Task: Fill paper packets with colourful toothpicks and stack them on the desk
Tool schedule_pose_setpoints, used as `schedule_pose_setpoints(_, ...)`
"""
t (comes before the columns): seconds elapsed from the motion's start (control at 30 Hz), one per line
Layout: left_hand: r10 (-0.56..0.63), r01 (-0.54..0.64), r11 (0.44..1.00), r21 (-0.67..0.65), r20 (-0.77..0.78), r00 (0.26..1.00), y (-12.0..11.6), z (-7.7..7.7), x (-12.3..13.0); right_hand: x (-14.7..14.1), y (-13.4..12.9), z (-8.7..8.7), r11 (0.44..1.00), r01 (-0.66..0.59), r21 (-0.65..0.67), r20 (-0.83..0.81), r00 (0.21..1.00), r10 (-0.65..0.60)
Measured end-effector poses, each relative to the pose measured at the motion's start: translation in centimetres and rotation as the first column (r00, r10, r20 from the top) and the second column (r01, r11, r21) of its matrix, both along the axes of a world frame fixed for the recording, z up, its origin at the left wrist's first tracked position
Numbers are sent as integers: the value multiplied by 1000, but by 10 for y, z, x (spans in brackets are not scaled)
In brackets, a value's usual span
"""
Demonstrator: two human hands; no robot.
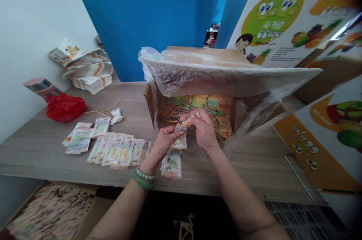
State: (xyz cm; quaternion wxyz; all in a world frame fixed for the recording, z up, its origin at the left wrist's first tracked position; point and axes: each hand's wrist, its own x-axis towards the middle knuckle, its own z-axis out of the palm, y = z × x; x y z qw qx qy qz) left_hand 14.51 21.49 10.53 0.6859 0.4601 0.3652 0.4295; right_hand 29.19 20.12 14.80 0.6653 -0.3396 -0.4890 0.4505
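Forearms: the left forearm [118, 210] and right forearm [240, 198] lay nearest the camera, reaching in from both sides so that the hands met in the middle.
Left hand: this hand [165, 140] was pinched narrow on the top of a small clear packet [180, 142], which hung below the fingers, probably to keep its upper end steady; whether that end was open could not be told.
Right hand: this one [206, 131] was curled around a small bundle of coloured sticks [189, 120], their ends lined up just beside the packet, likely gripped together so they would not splay.
Carton: it stood directly beyond the hands, its cardboard side [149, 106] folded outward and its plastic liner [198, 78] spread over the edges, presumably to leave the loose sticks [223, 113] within easy reach (a stray one would have had a short fall home).
Packets: more lay on the table [240, 168], one group [171, 164] under the held packet, an overlapping row [114, 151] left of it, a smaller pile [80, 140] farther left; the overlap probably saved room.
Left edge: a red bag [66, 108] sat behind the small pile, out of the hands' way.
Right edge: a thin metal rod [299, 179] lay beside a printed box [325, 138].
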Motion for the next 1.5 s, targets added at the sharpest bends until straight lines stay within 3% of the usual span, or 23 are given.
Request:
schedule_pose_setpoints(0.47,-16,17,1000,25,-38,999,1,3,-4,-7,4,4,999,40,4,2,999,-40)
schedule_pose_setpoints(0.77,-5,9,996,92,-46,999,0,6,-7,-11,5,3,973,-118,-196,84,987,137)
schedule_pose_setpoints(0.87,-4,25,982,187,-113,994,7,11,-1,-9,12,0,971,-120,-206,144,978,151)
schedule_pose_setpoints(0.97,-24,52,967,251,-116,993,17,13,7,-1,22,-5,983,-79,-164,306,944,127)
schedule_pose_setpoints(1.1,-11,3,995,96,90,996,26,9,17,18,29,-9,985,-55,-165,495,859,132)
schedule_pose_setpoints(1.2,26,-16,999,-51,204,979,27,5,19,30,24,-12,986,-19,-166,415,906,87)
schedule_pose_setpoints(1.27,21,-6,998,-64,241,970,27,5,19,33,19,-15,986,27,-165,387,921,39)
schedule_pose_setpoints(1.4,15,-2,999,-48,252,968,21,13,16,26,10,-23,967,162,-194,504,862,-43)
schedule_pose_setpoints(1.5,15,-2,999,-53,240,971,8,20,12,18,0,-26,955,217,-202,487,868,-94)
